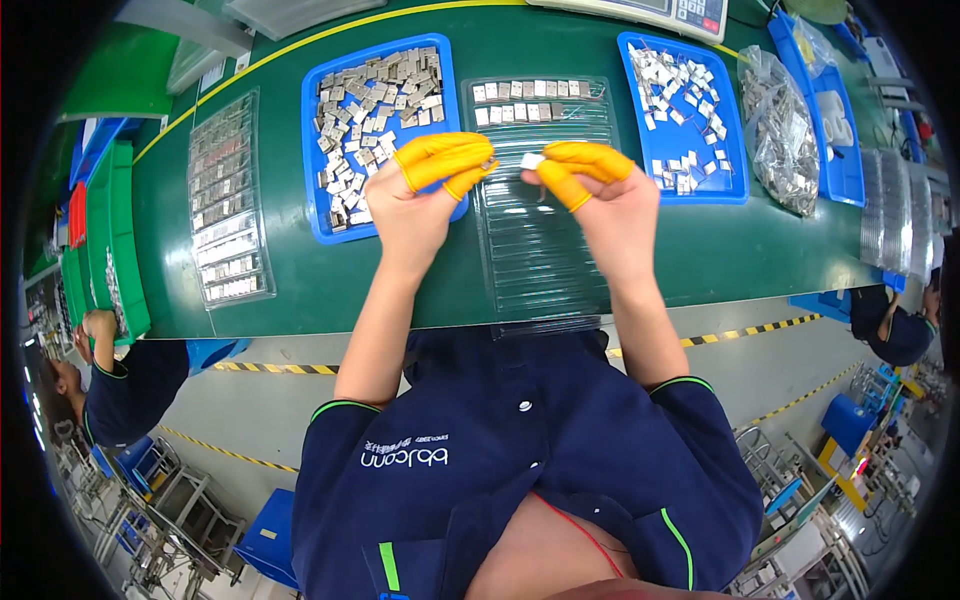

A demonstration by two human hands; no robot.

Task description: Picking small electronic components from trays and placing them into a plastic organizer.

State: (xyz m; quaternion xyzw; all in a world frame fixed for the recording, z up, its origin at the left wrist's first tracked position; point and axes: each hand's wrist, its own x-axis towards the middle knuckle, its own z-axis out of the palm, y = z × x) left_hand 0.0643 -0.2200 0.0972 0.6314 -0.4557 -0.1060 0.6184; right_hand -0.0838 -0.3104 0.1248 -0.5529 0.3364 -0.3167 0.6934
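Note:
My left hand (420,195), with yellow finger covers, is closed in a pinch just past the right side of a blue tray (447,80) of small metal connector shells (385,90). What its fingertips hold is too small to make out. Facing it, my right hand (605,190), in the same yellow covers, pinches a small white connector piece (532,160). The two hands are slightly apart. Beneath them lies a clear ribbed plastic tray (540,270). Two rows of white and metal connectors (530,92) fill its far end.
Right of my hands, a blue tray (740,170) holds loose white pieces (680,85). Beyond it lies a clear bag of parts (782,140). A filled clear tray (228,200) and green bins (120,200) are at left. A scale (690,15) stands at the back. Co-workers sit at both ends.

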